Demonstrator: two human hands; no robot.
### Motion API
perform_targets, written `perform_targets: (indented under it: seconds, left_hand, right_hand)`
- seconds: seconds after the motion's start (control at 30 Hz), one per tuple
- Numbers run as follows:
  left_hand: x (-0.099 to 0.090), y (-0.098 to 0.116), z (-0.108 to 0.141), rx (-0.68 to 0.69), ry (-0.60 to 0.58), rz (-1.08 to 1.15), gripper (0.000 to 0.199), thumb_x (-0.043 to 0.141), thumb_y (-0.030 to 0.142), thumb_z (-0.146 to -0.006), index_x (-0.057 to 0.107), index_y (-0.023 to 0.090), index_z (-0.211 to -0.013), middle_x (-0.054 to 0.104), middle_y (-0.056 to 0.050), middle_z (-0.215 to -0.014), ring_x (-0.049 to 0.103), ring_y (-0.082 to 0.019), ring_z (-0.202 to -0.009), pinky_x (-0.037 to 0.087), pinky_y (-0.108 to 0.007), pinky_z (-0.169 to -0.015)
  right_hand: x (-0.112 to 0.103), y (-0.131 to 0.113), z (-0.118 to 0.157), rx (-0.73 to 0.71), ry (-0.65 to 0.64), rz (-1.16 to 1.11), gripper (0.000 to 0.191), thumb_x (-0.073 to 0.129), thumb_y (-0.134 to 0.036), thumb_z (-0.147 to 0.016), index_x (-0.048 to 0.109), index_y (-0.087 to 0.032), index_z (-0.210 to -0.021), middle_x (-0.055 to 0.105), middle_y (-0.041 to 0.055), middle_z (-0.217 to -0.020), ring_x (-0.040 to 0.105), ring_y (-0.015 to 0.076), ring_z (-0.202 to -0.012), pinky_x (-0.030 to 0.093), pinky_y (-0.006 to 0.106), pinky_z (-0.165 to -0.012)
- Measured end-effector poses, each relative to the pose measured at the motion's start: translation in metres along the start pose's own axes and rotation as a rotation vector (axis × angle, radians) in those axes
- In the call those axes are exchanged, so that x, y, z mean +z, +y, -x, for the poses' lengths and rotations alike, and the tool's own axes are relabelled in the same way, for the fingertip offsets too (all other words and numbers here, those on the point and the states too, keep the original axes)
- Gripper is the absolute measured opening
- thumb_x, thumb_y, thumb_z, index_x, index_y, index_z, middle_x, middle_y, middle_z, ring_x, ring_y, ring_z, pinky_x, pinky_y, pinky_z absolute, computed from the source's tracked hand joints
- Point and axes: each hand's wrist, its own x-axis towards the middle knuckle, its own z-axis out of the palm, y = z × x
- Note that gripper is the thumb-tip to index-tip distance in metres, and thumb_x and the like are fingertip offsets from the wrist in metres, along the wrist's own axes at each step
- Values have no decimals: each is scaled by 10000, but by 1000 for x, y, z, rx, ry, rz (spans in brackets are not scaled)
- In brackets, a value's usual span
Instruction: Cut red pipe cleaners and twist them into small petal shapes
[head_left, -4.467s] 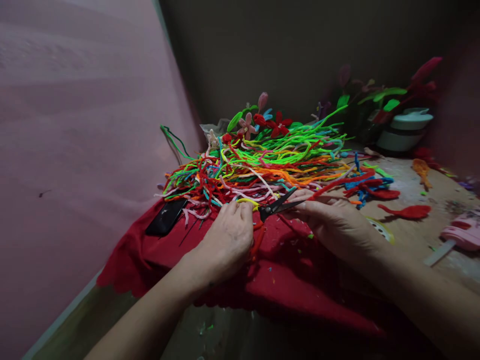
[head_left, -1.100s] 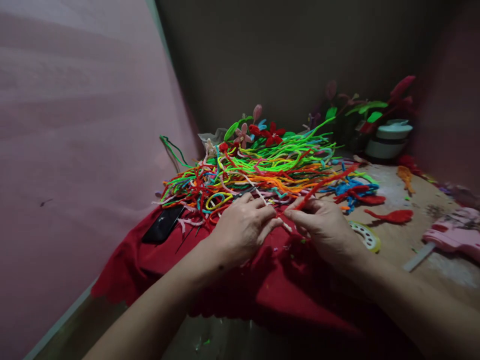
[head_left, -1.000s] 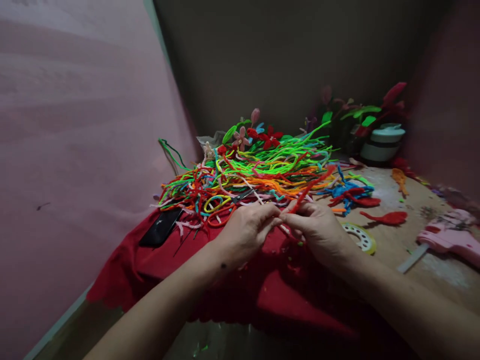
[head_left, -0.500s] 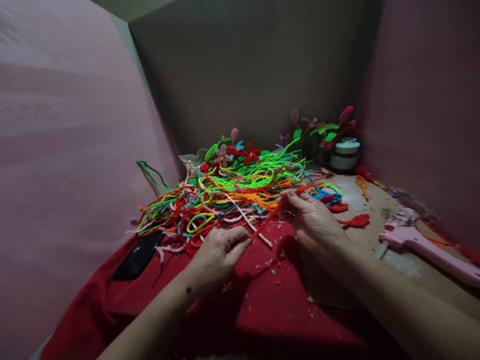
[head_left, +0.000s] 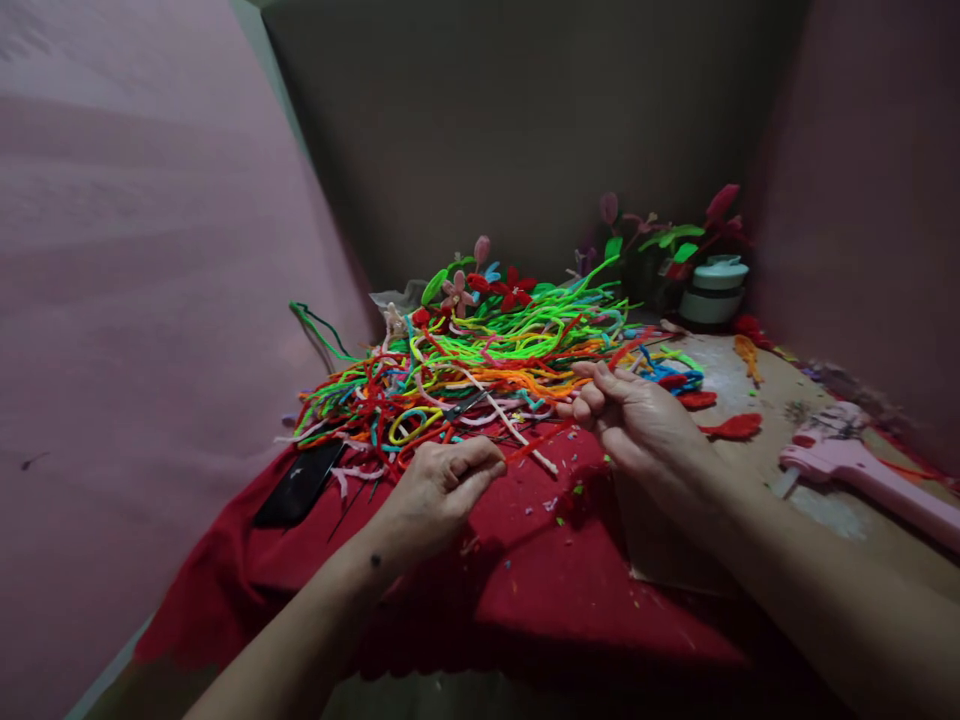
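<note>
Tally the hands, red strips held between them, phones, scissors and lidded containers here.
Hands: 2, left hand and right hand
Red strip: 1
Phone: 1
Scissors: 1 pair
Lidded container: 1
Total: 6

Phone (head_left: pixel 298 487) left, held strand (head_left: pixel 538 442) before pile (head_left: pixel 517 348)

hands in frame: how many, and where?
2: left hand, pinching the red fuzzy stem in front of the colourful pile; right hand, gripping it farther right. Neither is hidden.

Scissors (head_left: pixel 466 404) out of the left fingers (head_left: pixel 480 455), now on the fuzzy-stem pile (head_left: pixel 517 345).
</note>
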Motion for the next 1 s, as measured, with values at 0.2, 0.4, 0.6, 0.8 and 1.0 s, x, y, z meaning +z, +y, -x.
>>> perform_targets:
  seconds: [0.2,0.4,0.6,0.8,1.0]
  left_hand:
    - [-2,-8,5,-7,-31,-28,233,409,263,-864,553,152,-719,479,29,-612,427,-75,-564,322,-199,-567]
    - [8,1,12,-84,-122,112,252,399,328,-878,531,164,-739,434,36,-611,388,-83,-571,299,-213,-559]
    - [25,11,17,-167,-173,417,213,458,312,-835,517,154,-704,436,25,-647,390,-92,-618,323,-212,-586]
    - [12,6,10,-261,-192,477,224,489,364,-813,523,154,-744,356,57,-587,281,-70,-523,225,-208,-494]
    - [1,2,-3,-209,-162,430,219,494,354,-804,530,153,-726,357,54,-587,290,-71,-527,220,-212,-498]
  right_hand:
    - [1,-15,-7,-11,144,-133,197,445,-134,-879,592,-135,-746,458,-29,-499,447,64,-428,471,197,-502]
    - [3,-31,-5,-38,148,-191,206,414,-58,-862,549,-141,-730,400,-53,-469,350,39,-369,336,147,-380]
    - [-3,-32,-9,17,146,-196,190,410,-91,-870,519,-151,-726,289,-84,-396,194,43,-323,198,159,-315]
    - [1,-33,-12,-38,85,-201,161,417,-108,-875,529,-145,-766,226,-108,-380,168,44,-308,175,156,-305]
    - [4,-38,-13,-44,112,-180,191,393,-152,-898,535,-150,-770,182,-124,-347,141,46,-283,152,168,-296]
